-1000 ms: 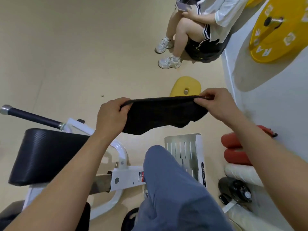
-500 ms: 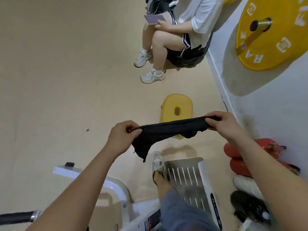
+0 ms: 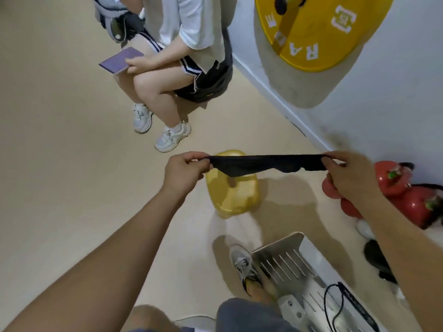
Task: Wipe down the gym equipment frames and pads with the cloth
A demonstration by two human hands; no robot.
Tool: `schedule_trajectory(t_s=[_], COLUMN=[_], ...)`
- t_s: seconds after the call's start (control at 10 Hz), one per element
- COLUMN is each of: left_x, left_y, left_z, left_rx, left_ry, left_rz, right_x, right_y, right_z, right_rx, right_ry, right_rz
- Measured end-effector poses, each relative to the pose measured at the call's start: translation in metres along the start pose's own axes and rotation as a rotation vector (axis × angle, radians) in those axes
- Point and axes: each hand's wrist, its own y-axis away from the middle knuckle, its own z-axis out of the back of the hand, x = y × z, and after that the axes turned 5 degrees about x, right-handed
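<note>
- Trouser leg [image 3: 251, 315] and shoe [image 3: 244, 267]: showing at the bottom edge, the shoe lying just beside the slotted metal footplate [image 3: 299, 259] of a machine.
- Left hand [image 3: 184, 168]: gripping the left end of the cloth [image 3: 263, 164], fingers curled round it.
- Right hand [image 3: 347, 173]: pinching the right end the same way.
- Cloth, black: hanging in the air between the two hands, pulled out into a thin taut band and touching no equipment.
- Change: a second ago the cloth was hanging as a broad panel, with a black pad and white frame showing at lower left. Now it is being drawn narrow, and pad and frame are lying out of view.
- Reading: the cloth is probably being straightened or refolded between surfaces; no wiping is happening now.
- Yellow stool [image 3: 232, 195]: standing on the floor beyond the cloth.
- Red fire extinguishers [image 3: 407, 195]: lying by the wall behind the right hand.
- Seated person [image 3: 182, 56]: sitting well beyond, holding a phone.
- Yellow weight plate [image 3: 323, 32]: hanging on the wall, farthest.
</note>
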Motion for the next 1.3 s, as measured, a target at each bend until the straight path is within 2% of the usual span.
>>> schedule_trajectory(t_s=[0.1,0.2,0.3,0.5,0.7,0.8,0.9,1.0,1.2,1.3], left_x=[-0.025,-0.029,-0.017,0.077,0.172,0.196,0.204,0.206,0.207,0.203], left_y=[-0.046,-0.095,-0.142,-0.266,-0.345,-0.359,-0.367,-0.375,-0.38,-0.373], left_z=[-0.035,-0.064,-0.081,-0.087,-0.049,-0.033,-0.022,-0.013,-0.001,0.003], left_rx=[0.138,0.148,0.207,0.426,0.497,0.524,0.515,0.516,0.61,0.581], left_ry=[0.098,-0.034,-0.263,-0.711,-0.833,-0.887,-0.968,-1.057,-1.313,-1.247], left_rz=[-0.004,-0.049,-0.146,-0.424,-0.271,-0.296,-0.292,-0.278,-0.288,-0.229], right_x=[-0.017,-0.041,-0.058,-0.092,-0.092,-0.089,-0.079,-0.067,-0.065,-0.069], right_y=[0.009,0.019,0.027,0.015,0.001,0.001,0.002,0.003,0.01,0.023], right_z=[0.008,-0.007,-0.046,-0.213,-0.378,-0.422,-0.441,-0.451,-0.455,-0.449], right_rx=[-0.109,-0.16,-0.189,-0.265,-0.067,-0.016,0.046,0.1,0.355,0.23], right_ry=[-0.27,-0.288,-0.242,-0.206,-0.308,-0.379,-0.433,-0.455,-0.447,-0.491], right_rz=[-0.143,-0.194,-0.31,-0.528,-0.799,-0.876,-0.939,-0.921,-0.853,-0.878])
